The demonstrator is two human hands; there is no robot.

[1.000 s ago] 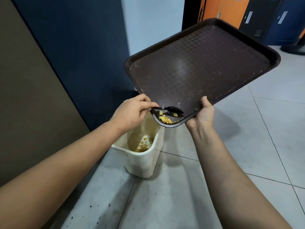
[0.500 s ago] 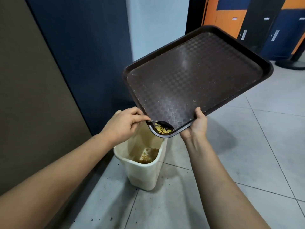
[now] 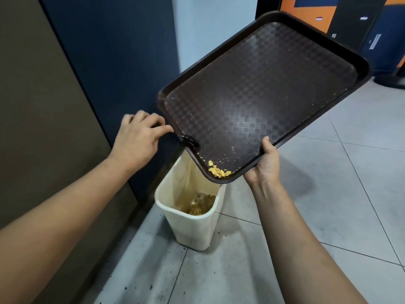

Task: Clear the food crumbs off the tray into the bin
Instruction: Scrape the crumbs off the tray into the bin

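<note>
the right hand (image 3: 264, 165) is gripping the tray (image 3: 263, 88) at its near long edge, thumb on the top rim, the fingers hidden beneath. the tray is being held tilted, low corner hanging over the bin (image 3: 188, 224), which is standing on the floor (image 3: 328, 194) against the wall (image 3: 98, 62).

the left hand (image 3: 138, 137) is hovering just beside the tray's left edge, fingers loosely curled and holding nothing; whether a fingertip is touching the rim cannot be told. a small dark spoon (image 3: 188, 141) is lying on the tray near that edge, apart from the fingers.

the crumbs (image 3: 219, 171) are sitting piled in the low corner, against the lip, directly above the bin opening. finer specks are clinging across the textured surface and along the rims. earlier waste is showing in the bin bottom.

handling judgement: the tray is looking like stiff, light plastic, one hand carrying it without visible sag. the raised lip is probably trapping the pile, so a steeper tilt or a sweep over the corner seems needed. the crumbs are looking dry, loose and brittle, likely to scatter. the spoon may slide and drop into the bin; best hold on it is the handle end, near the left fingers.
</note>
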